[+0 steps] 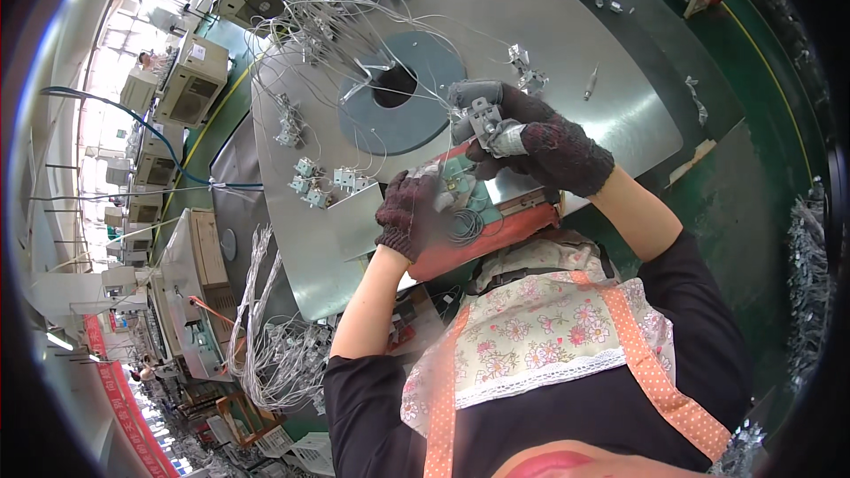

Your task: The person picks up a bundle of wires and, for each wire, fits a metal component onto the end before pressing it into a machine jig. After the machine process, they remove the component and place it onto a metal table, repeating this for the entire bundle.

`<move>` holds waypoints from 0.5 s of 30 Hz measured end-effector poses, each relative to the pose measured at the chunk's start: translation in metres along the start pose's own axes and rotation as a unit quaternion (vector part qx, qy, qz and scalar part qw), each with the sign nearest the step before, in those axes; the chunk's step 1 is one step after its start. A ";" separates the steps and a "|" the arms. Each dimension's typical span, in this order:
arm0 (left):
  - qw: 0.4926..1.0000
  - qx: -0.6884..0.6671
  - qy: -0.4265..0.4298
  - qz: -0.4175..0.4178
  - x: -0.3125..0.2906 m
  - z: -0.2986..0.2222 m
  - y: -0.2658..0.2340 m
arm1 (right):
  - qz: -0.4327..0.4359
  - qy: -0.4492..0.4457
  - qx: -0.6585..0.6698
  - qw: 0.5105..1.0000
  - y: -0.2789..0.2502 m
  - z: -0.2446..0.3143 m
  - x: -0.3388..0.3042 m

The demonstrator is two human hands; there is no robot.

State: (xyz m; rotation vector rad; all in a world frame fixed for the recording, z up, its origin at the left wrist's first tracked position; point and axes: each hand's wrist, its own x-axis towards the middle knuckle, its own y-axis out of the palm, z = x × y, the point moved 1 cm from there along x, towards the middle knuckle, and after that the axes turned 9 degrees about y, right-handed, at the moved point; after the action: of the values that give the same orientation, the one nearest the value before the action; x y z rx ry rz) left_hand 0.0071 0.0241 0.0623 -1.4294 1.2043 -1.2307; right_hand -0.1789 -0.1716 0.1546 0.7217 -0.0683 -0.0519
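Observation:
My right hand (553, 146), in a dark knitted glove with pale-wrapped fingertips, grips a small grey metal bracket (483, 117) above the near side of the metal table. Lower and to the left, my left hand (409, 211) wears a similar dark red glove. Its fingers are curled closed at the left edge of a green fixture (479, 198), and what they hold is partly hidden and blurred. A coil of thin wire (465, 227) lies at the fixture. Beneath it is a red padded support (478, 248) close to my apron.
A grey disc (359, 119) with a central hole lies on the metal table (522, 0). White wires with metal parts (323, 22) pile up at its far left. Small metal assemblies (308, 184) sit left, and a slim pen-like tool (591, 81) right. Wire bundles (257, 327) hang lower left.

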 end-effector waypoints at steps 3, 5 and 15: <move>1.000 -0.006 0.001 -0.004 -0.001 0.003 0.004 | -0.024 0.011 -0.023 0.999 -0.002 -0.003 0.002; 1.000 -0.008 0.001 -0.006 0.000 0.003 0.003 | -0.018 0.006 -0.023 1.000 -0.004 -0.005 0.004; 1.000 0.000 -0.002 0.003 -0.001 0.003 0.005 | -0.041 -0.008 -0.006 0.999 0.001 -0.013 0.010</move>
State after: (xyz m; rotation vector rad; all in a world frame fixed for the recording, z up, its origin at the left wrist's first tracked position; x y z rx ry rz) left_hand 0.0096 0.0243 0.0567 -1.4275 1.2048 -1.2224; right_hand -0.1675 -0.1631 0.1458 0.7110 -0.0525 -0.1366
